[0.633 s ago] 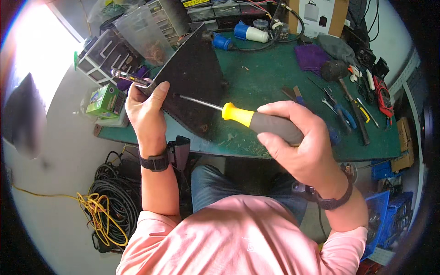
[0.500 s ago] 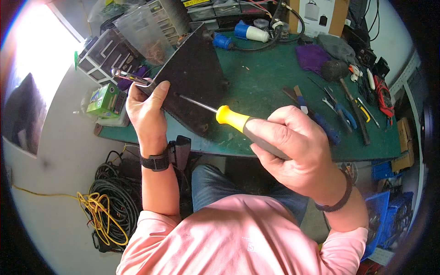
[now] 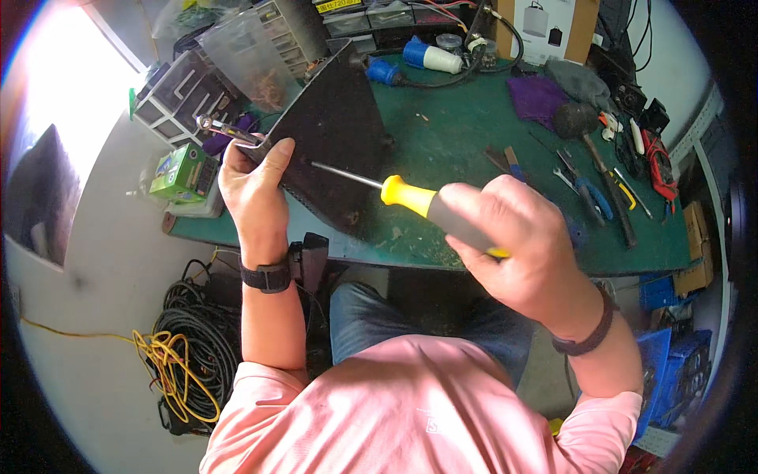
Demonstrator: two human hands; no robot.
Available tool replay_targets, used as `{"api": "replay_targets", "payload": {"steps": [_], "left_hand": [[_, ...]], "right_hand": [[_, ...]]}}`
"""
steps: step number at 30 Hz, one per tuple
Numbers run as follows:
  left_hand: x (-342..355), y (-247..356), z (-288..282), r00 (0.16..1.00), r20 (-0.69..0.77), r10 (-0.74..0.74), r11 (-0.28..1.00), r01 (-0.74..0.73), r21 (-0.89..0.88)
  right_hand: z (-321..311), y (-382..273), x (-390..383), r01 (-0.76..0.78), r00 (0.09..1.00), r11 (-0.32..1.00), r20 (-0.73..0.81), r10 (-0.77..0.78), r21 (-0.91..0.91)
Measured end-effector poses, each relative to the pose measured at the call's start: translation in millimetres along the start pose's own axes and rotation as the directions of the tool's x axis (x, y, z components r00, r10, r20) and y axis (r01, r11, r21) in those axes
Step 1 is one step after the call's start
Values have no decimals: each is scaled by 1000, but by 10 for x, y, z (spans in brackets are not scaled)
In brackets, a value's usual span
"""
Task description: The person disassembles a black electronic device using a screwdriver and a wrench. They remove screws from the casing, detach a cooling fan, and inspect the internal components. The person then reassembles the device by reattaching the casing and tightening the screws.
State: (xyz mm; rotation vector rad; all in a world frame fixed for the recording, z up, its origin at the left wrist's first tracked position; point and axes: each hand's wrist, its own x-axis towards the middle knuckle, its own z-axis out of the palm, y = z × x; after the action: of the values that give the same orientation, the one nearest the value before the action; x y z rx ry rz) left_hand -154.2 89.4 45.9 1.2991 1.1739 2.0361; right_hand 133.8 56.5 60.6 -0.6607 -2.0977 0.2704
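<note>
Left fingers [image 3: 278, 158] clasp the black plate [image 3: 335, 118], bracing it, I judge. My right fingers [image 3: 491, 207] wrap the screwdriver [image 3: 407, 194], pointed at it.

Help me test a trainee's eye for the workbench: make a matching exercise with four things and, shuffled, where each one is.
Things:
1. Screwdriver
2. Black panel
3. Mallet
4. Yellow cable

Places:
A. Lying on the green bench, toward the right
B. Looped over coiled black cable at lower left
C. Gripped by its handle in the right hand
D. Held at its edge by the left hand

Pairs: 1-C, 2-D, 3-A, 4-B.
</note>
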Motion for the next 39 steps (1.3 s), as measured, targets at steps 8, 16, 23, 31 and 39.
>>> {"api": "replay_targets", "payload": {"steps": [8, 16, 23, 31, 39], "left_hand": [[-46, 15, 29, 999, 30, 32, 995, -35, 94], [-112, 61, 83, 998, 51, 33, 994, -38, 100], [-319, 170, 249, 983, 159, 88, 978, -115, 172], [-741, 147, 295, 815, 492, 305, 874, -445, 196], [-981, 155, 229, 689, 612, 388, 790, -590, 164]], "right_hand": [[3, 32, -160, -491, 851, 619, 185, 491, 613], [53, 37, -250, -271, 949, 912, -73, 307, 309], [158, 62, -742, -194, 960, 979, -194, 202, 60], [196, 175, -1417, -529, 811, 772, -56, 582, 353], [327, 154, -1783, -548, 813, 781, -28, 581, 300]]}}
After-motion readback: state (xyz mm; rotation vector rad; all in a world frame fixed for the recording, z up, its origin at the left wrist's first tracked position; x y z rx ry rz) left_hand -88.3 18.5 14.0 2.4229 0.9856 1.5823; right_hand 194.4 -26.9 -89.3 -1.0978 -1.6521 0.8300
